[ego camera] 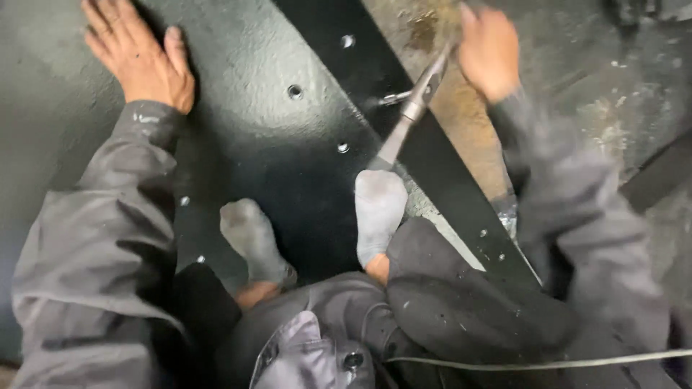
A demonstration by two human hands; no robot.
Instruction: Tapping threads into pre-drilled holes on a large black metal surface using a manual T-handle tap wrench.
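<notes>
Left hand spread flat on black panel, upper left. Right hand, blurred, grips ratchet wrench; could slip off bolt, hitting sock feet nearby.

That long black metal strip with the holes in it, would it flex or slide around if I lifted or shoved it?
The black strip looks like flat painted steel, so probably stiff and fairly heavy for its width. Being long and thin, it may sag slightly if lifted by one end. Its glossy paint suggests it could slide on the panel when pushed.
</notes>
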